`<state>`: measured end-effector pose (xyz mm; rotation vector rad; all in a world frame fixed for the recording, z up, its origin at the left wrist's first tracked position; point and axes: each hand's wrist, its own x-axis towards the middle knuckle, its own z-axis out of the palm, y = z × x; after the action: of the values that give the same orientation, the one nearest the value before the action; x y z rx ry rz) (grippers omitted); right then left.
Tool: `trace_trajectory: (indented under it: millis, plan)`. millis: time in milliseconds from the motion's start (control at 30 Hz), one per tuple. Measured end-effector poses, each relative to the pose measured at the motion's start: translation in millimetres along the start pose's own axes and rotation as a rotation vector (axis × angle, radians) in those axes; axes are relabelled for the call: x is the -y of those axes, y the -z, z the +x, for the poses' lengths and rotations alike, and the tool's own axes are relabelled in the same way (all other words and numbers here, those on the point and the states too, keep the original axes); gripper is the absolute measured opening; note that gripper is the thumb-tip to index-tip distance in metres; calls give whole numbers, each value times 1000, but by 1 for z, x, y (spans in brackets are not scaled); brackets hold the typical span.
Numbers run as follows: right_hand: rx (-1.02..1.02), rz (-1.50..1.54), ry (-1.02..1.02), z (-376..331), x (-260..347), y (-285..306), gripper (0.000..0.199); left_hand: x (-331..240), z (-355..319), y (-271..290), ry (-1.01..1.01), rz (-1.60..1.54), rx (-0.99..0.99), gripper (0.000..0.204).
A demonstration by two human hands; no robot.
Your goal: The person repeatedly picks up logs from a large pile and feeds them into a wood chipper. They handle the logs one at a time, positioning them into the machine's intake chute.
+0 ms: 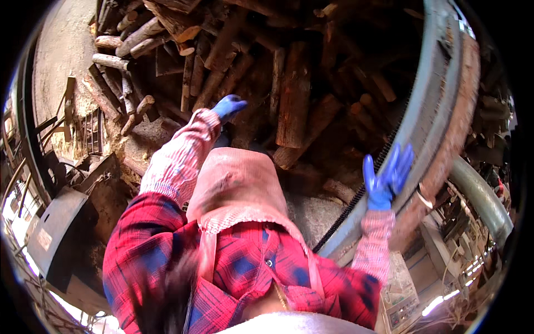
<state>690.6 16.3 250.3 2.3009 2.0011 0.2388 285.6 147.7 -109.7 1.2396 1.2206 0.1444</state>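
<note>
My left hand [229,107], in a blue glove, is held out above the wood pile. Its fingers point to the right, and nothing shows in them. My right hand [387,177], also blue-gloved, spreads its fingers over a blue-grey metal rail [425,106]; whether it touches the rail I cannot tell. A long brown log [464,103] runs along the rail's outer side, just beyond my right hand. A dark chain [343,216] follows the rail's inner edge. Below my left hand, thick logs [293,97] lie in shadow.
Cut logs [142,36] are heaped across the far side. A dark metal box [55,231] stands at the left. On the right are a thick grey-green pipe [481,197] and a panel with controls [399,289]. A pale floor strip [61,67] shows at the far left.
</note>
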Motion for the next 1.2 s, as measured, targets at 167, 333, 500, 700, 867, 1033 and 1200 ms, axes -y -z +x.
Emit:
trace_trajectory:
  millis: [167,333,500,700,867,1033,1200]
  plan:
    - [240,-110,-279,27,33,2,68,14,174,-56,59,392,52,31]
    - [251,-264,-128,10,13,-9,69,52,296,-100,31,652,-3,33]
    - [232,-397,-111,14,19,-20,49,85,351,-124,21,718,-31,35]
    - [200,-349,25,8,9,-27,50,87,344,-124,-24,629,-30,39]
    - [225,-383,-104,3,7,-13,60,59,331,-116,-79,602,-20,42]
    - [194,-379,-120,1,-1,-16,60,49,325,-103,-71,569,-60,45]
    - [227,-410,-79,5,-1,-10,60,68,330,-120,-28,564,-47,49]
